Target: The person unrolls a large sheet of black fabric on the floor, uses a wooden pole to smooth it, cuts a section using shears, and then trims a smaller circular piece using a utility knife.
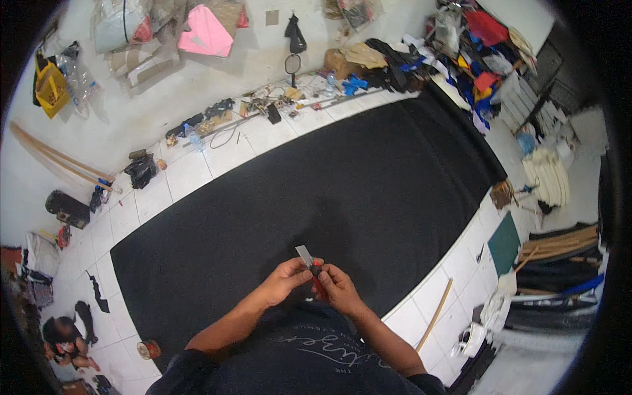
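Over the near part of the black cloth (283,191), a small bladed tool (305,257) sits between both hands — its long axis slanting forward and slightly left, away from the body. The right hand (338,288) curls around the red handle (320,288); the left hand (286,278), about as near, pinches by the base of the pale blade (302,251). Whitish lettering (349,354) crosses the dark shirt (263,355), upside down; any marking on the tool is too small to tell.

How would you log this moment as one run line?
held: red-handled flat-bladed tool | right hand: grips handle | left hand: at blade end | below: black cloth spread on white tiled floor
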`<action>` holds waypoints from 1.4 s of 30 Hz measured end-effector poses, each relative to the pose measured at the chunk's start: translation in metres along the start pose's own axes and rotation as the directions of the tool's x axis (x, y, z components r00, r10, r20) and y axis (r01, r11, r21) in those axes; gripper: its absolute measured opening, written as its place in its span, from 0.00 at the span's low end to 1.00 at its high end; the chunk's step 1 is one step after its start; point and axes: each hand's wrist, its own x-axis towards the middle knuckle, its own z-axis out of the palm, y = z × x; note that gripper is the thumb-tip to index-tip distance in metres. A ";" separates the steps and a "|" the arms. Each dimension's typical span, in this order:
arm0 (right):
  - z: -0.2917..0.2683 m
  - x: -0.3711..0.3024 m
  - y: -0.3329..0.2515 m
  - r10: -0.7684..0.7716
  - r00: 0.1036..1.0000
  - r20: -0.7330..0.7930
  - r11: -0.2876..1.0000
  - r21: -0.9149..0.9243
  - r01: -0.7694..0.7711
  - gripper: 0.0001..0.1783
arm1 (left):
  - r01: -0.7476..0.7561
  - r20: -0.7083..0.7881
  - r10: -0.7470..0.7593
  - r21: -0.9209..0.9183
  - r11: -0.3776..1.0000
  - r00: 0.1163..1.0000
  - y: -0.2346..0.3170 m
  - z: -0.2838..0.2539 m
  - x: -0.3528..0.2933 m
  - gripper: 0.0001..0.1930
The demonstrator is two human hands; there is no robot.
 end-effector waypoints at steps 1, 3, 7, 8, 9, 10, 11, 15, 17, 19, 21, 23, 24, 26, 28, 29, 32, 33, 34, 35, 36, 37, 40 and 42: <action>-0.010 0.021 -0.005 0.013 1.000 0.002 0.999 -0.030 -0.013 0.16 | 0.001 -0.004 -0.001 0.027 1.000 1.000 0.006 -0.010 0.021 0.20; -0.025 0.058 -0.019 0.021 0.999 -0.028 0.999 -0.035 -0.022 0.15 | 0.015 -0.040 -0.012 0.070 0.997 0.999 0.020 -0.027 0.056 0.20; -0.076 0.128 -0.056 -0.230 0.944 -0.235 0.963 -0.195 0.186 0.15 | 0.050 -0.028 -0.047 0.131 0.990 0.998 0.074 -0.049 0.151 0.21; -0.093 0.141 -0.062 -0.334 0.901 -0.277 0.924 -0.285 0.255 0.16 | 0.067 -0.027 -0.063 0.169 0.983 0.998 0.097 -0.049 0.175 0.21; -0.095 0.151 -0.083 -0.389 0.879 -0.275 0.898 -0.325 0.296 0.19 | 0.097 -0.038 -0.091 0.210 0.973 0.995 0.110 -0.053 0.189 0.22; -0.101 0.165 -0.100 -0.380 0.884 -0.272 0.903 -0.316 0.291 0.17 | 0.006 0.009 -0.008 0.181 0.984 1.000 0.099 -0.067 0.214 0.21; -0.113 0.179 -0.114 -0.383 0.880 -0.280 0.902 -0.319 0.291 0.16 | 0.015 0.043 -0.024 0.186 0.983 0.999 0.104 -0.072 0.236 0.21; -0.152 0.218 -0.132 -0.297 0.917 -0.267 0.948 -0.196 0.250 0.14 | 0.034 0.153 -0.045 0.073 0.997 0.987 0.124 -0.086 0.305 0.17; -0.162 0.232 -0.149 -0.249 0.927 -0.281 0.965 -0.150 0.214 0.15 | 0.064 0.164 -0.078 0.094 0.994 0.983 0.131 -0.091 0.334 0.17; -0.180 0.254 -0.161 -0.316 0.914 -0.254 0.948 -0.136 0.289 0.16 | 0.105 0.150 -0.112 0.051 0.993 0.982 0.134 -0.093 0.360 0.17; -0.203 0.280 -0.174 -0.333 0.919 -0.212 0.941 -0.140 0.309 0.17 | 0.125 0.099 -0.130 0.058 0.990 0.987 0.140 -0.097 0.387 0.16; -0.229 0.304 -0.188 -0.299 0.942 -0.155 0.947 -0.174 0.272 0.17 | 0.124 0.014 -0.126 0.110 0.986 0.992 0.148 -0.099 0.414 0.15; -0.240 0.318 -0.193 -0.250 0.960 -0.130 0.957 -0.181 0.225 0.17 | 0.109 0.007 -0.111 0.141 0.984 0.994 0.150 -0.106 0.427 0.14; -0.259 0.346 -0.206 -0.143 0.987 -0.078 0.969 -0.213 0.124 0.17 | 0.072 -0.003 -0.073 0.190 0.979 0.997 0.153 -0.121 0.452 0.13; -0.279 0.379 -0.226 -0.145 0.989 -0.039 0.956 -0.262 0.130 0.17 | 0.055 -0.060 -0.050 0.090 0.994 0.997 0.158 -0.123 0.480 0.11; -0.286 0.394 -0.231 -0.148 0.989 -0.023 0.950 -0.280 0.136 0.17 | 0.050 -0.087 -0.046 0.047 0.998 0.995 0.161 -0.126 0.491 0.11; -0.321 0.433 -0.242 -0.253 0.965 0.069 0.913 -0.314 0.262 0.17 | 0.028 -0.187 -0.025 0.015 0.999 0.982 0.170 -0.127 0.526 0.10; -0.331 0.444 -0.249 -0.274 0.955 0.112 0.894 -0.336 0.296 0.17 | 0.023 -0.227 -0.018 0.017 1.000 0.974 0.175 -0.124 0.534 0.10; -0.340 0.454 -0.260 -0.115 0.985 0.128 0.930 -0.334 0.151 0.16 | 0.076 -0.279 -0.065 0.030 0.997 0.958 0.182 -0.125 0.542 0.10; -0.347 0.464 -0.267 -0.127 0.980 0.155 0.938 -0.302 0.169 0.17 | 0.033 -0.298 -0.029 0.009 0.999 0.954 0.186 -0.125 0.551 0.09; -0.353 0.476 -0.272 -0.141 0.974 0.179 0.944 -0.273 0.187 0.17 | -0.014 -0.315 0.010 -0.009 1.000 0.949 0.188 -0.127 0.562 0.09; -0.358 0.489 -0.277 -0.156 0.967 0.202 0.948 -0.243 0.204 0.17 | -0.062 -0.331 0.050 -0.026 0.998 0.942 0.190 -0.130 0.572 0.09; -0.358 0.538 -0.290 -0.311 0.899 0.310 0.886 -0.247 0.392 0.17 | -0.138 -0.410 0.123 -0.007 0.990 0.904 0.204 -0.156 0.592 0.09; -0.346 0.564 -0.311 -0.239 0.898 0.369 0.911 -0.234 0.339 0.17 | -0.148 -0.413 0.129 -0.014 0.989 0.902 0.215 -0.181 0.596 0.09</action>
